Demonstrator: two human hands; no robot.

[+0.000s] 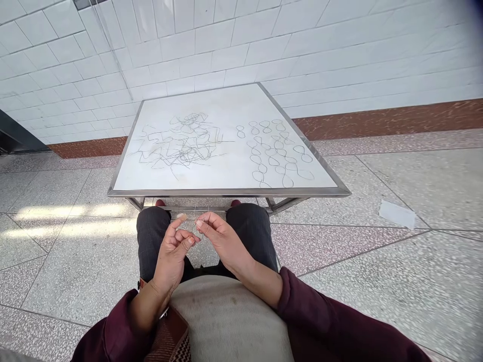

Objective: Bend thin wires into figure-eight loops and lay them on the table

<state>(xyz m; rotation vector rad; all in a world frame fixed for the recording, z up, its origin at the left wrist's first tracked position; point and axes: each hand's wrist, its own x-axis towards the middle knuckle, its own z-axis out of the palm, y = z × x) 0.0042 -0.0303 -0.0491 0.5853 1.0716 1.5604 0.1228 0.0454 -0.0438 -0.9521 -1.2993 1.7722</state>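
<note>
My left hand (172, 254) and my right hand (225, 244) meet in front of my lap, below the near edge of the table. Between them is a thin piece of wire (195, 212), bent into a curve. My right thumb and forefinger pinch it. On the left, the thumb presses against a bent finger at the wire's lower part, while the forefinger sticks up. The fingers partly hide the wire, so its full shape is unclear. On the table's white top (226, 176) lie a tangle of loose bent wires (184, 151) and, at the right, several figure-eight wire loops (273, 161).
The metal-edged table (230, 192) stands just beyond my knees (249, 226), close to a white tiled wall (226, 50). A white paper-like piece (397, 214) lies on the speckled floor at the right. A dark opening (15, 133) is at the far left.
</note>
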